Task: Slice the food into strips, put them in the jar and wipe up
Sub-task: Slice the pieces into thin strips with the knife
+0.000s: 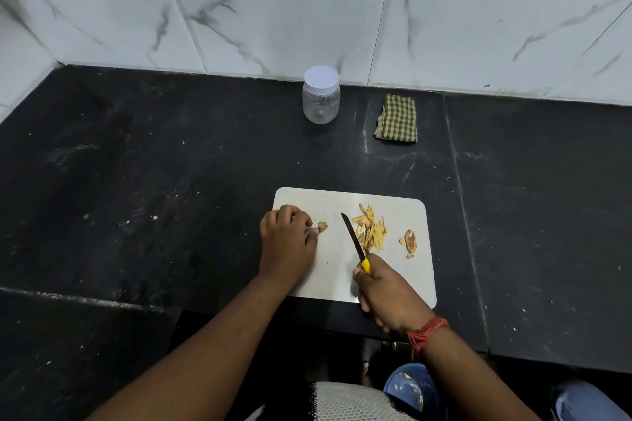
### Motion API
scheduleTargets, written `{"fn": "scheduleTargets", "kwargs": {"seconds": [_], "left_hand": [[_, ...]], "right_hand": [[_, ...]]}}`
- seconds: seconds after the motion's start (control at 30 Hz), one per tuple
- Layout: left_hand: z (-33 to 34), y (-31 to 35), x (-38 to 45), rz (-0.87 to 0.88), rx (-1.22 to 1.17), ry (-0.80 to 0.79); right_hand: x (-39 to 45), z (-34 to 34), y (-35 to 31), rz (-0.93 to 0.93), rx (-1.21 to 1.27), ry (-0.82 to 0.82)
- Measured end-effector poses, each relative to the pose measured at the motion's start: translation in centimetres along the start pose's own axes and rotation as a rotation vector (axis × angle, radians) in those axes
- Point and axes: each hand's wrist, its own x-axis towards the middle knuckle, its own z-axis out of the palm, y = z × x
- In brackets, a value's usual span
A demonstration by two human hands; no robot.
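Observation:
A white cutting board (393, 284) lies on the black counter near its front edge. My right hand (386, 294) grips a yellow-handled knife (355, 241), its blade pointing away over the board. A heap of yellow strips (371, 227) lies right of the blade. My left hand (287, 239) rests curled on the board's left side, fingertips at a small brown food piece (322, 226). Brown peel scraps (410, 239) lie near the board's right edge. A clear jar (320, 102) with its white lid on stands by the wall.
A folded green checked cloth (397, 118) lies right of the jar near the marble-tiled wall (307, 10). The counter (171, 164) stretches left and right. Below the counter edge I see blue footwear (410, 386).

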Motion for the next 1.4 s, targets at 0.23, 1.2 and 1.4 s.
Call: {"fn": "scheduleTargets", "kwargs": {"seconds": [0.23, 1.2, 1.4], "left_hand": [[0.0, -0.1, 0.3, 0.053, -0.004, -0.027], [1.2, 1.1, 0.4, 0.103, -0.079, -0.082], [1.4, 0.9, 0.8, 0.125, -0.091, -0.099]], "right_hand": [[0.2, 0.0, -0.2, -0.009, -0.026, 0.0], [3.1, 1.9, -0.2, -0.062, -0.316, 0.055], [3.3, 2.3, -0.4, -0.048, -0.328, 0.044]]}}
